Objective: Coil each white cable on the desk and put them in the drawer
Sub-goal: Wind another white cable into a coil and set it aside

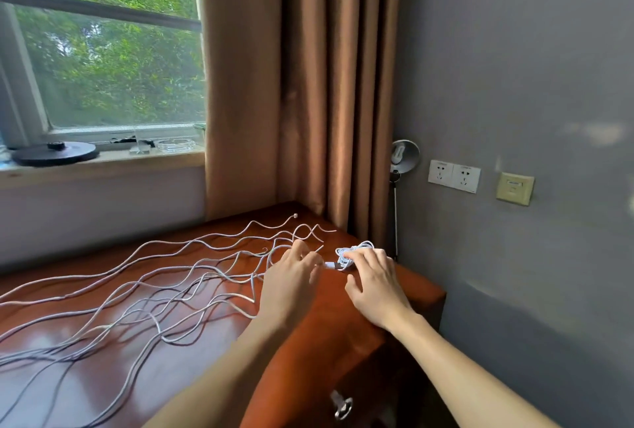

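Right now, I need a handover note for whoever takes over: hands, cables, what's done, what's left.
Left hand: fingers reach toward the plug end beside the coil. It is blurred, so the grip is unclear.
Right hand: fingers curled over the coiled cable near the desk's far right corner.
Loose cables: several lie uncoiled across the desk to the left.
Drawer handle: visible at the desk front; the drawer looks shut.
Done: one cable bundled, not yet stowed.
Left: open the drawer, stow the coil, then coil and stow the rest.
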A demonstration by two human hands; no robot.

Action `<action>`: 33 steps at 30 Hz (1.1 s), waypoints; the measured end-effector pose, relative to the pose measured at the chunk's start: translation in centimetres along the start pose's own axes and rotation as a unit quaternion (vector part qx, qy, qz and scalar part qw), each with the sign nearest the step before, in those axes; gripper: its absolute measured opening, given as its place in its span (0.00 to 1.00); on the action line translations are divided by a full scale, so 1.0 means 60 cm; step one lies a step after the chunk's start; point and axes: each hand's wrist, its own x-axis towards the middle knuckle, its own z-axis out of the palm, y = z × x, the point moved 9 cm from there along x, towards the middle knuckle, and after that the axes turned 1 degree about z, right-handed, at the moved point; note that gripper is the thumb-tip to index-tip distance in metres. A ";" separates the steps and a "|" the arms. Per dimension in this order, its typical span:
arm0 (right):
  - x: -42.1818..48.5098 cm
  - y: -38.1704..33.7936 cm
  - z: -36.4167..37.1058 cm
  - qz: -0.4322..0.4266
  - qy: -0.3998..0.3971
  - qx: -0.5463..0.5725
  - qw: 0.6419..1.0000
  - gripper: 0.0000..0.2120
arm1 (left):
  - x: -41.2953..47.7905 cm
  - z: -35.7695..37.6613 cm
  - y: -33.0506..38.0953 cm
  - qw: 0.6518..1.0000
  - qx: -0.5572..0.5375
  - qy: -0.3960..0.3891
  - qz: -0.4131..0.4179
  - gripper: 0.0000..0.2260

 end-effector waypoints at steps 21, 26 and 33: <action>0.021 -0.317 0.004 -0.160 -0.046 0.045 0.985 0.25 | -0.070 -0.242 -0.142 0.988 -0.081 0.082 -0.105 0.07; 0.030 -0.386 0.027 -0.159 -0.055 0.078 0.983 0.27 | -0.107 -0.293 -0.197 0.974 -0.137 0.106 -0.142 0.06; 0.030 -0.476 0.065 -0.177 -0.076 0.109 0.975 0.27 | -0.147 -0.349 -0.270 0.963 -0.162 0.107 -0.189 0.07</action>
